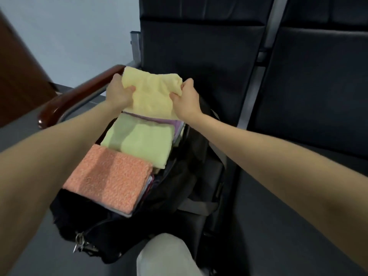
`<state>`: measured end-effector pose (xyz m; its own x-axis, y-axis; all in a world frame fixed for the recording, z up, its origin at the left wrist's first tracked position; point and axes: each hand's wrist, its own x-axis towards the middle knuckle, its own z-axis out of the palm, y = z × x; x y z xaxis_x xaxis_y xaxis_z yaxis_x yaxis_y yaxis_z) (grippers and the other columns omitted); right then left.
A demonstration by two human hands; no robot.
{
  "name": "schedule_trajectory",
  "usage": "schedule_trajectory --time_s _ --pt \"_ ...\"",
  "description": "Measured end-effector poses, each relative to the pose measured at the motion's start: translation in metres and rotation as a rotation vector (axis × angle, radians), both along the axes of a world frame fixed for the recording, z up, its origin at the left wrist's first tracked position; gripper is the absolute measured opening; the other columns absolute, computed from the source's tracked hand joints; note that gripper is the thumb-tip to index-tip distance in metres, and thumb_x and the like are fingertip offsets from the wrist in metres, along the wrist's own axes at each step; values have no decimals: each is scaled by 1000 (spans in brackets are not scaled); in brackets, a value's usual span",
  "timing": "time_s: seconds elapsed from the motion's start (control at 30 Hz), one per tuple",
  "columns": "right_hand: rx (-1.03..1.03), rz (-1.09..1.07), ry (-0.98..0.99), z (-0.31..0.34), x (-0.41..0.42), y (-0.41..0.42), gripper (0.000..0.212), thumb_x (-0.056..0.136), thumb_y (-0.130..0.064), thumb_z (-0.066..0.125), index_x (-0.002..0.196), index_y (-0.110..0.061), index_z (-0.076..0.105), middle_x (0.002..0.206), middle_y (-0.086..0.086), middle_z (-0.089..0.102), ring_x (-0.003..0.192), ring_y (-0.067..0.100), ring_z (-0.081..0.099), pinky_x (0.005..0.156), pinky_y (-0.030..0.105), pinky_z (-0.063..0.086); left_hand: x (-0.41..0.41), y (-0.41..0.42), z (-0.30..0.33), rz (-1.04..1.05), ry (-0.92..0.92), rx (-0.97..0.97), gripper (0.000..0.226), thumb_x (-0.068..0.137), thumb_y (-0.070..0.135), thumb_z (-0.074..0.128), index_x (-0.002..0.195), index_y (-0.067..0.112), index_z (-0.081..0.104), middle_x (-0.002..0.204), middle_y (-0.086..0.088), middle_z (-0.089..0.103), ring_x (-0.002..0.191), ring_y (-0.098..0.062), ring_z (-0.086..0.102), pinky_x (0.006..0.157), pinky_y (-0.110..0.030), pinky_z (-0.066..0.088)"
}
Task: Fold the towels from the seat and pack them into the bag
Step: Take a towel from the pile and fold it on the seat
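A folded pale yellow towel [152, 92] hangs over the far end of the open black bag [179, 188]. My left hand [118, 92] grips its left edge and my right hand [186, 98] pinches its right edge. Inside the bag lie a folded light green towel [143, 142] in the middle and a folded orange towel [107, 178] nearest me. A purple towel [175, 124] peeks out under the yellow one.
The bag rests on a dark seat [278, 196] with a tall dark backrest [199, 46]. A brown wooden armrest [79, 94] runs along the left. Zipper pulls [79, 242] hang at the bag's near end. A pale trouser knee [167, 255] shows at the bottom.
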<state>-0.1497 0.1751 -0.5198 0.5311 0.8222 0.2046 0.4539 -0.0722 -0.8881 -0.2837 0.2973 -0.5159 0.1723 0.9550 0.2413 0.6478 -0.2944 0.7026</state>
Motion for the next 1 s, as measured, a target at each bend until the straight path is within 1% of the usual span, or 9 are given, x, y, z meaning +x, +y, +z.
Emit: schedule_trajectory --time_s 0.1,0.2,0.37,0.47,0.53,0.63,0.77,0.9,1.0 --pt "-43 -23 -43 -12 1 26 22 94 -10 53 109 -4 38 96 6 51 92 26 58 81 44 51 3 30 -17 -20 14 -40 40 96 19 56 128 0 43 130 -15 51 121 -31 48 85 -30 34" --pt "-98 -35 -82 -30 6 39 28 94 -12 55 115 -2 39 100 8 53 96 24 58 84 42 51 7 47 -39 -16 46 -80 40 95 22 56 128 3 45 130 -14 52 120 -31 49 91 -34 38" --pt "-140 -49 -110 -51 3 43 41 93 -16 58 124 1 37 107 11 59 96 25 61 82 41 52 8 52 -57 57 136 -83 29 95 27 58 113 7 45 129 -15 53 119 -31 49 85 -32 36" --pt "-139 -47 -124 -47 3 39 37 92 -16 59 118 -2 36 104 10 58 95 26 61 80 42 53 9 39 -50 109 230 -62 50 94 30 59 129 0 40 132 -18 50 123 -35 47 95 -42 40" --pt "-154 -42 -153 -41 6 28 38 90 -16 59 117 -4 36 106 9 57 95 26 60 79 41 53 9 25 -44 125 344 7 57 94 33 58 133 0 35 133 -21 48 125 -38 44 98 -48 40" --pt "-201 -2 -252 -35 17 -5 43 89 -18 59 122 -2 37 116 14 54 101 28 57 81 42 51 8 -5 -39 24 505 114 62 95 37 52 142 4 30 141 -21 38 128 -42 38 100 -53 38" --pt "-391 74 -603 -35 47 -73 69 92 -34 56 142 -1 22 134 19 43 121 35 44 96 44 41 9 -59 -38 -174 688 219 67 98 40 45 153 13 17 158 -17 15 139 -42 24 107 -54 30" --pt "-556 99 -789 -42 83 -157 76 95 -48 43 150 -7 10 146 18 32 134 35 31 107 45 30 33 -124 -37 -356 757 284 64 97 39 44 152 16 22 158 -16 19 138 -39 26 107 -51 31" --pt "-659 71 -781 -49 109 -226 75 96 -52 37 150 -7 10 150 19 27 138 35 26 111 45 25 65 -181 -43 -451 764 278 65 96 40 46 152 17 22 156 -16 23 139 -37 27 108 -50 31"
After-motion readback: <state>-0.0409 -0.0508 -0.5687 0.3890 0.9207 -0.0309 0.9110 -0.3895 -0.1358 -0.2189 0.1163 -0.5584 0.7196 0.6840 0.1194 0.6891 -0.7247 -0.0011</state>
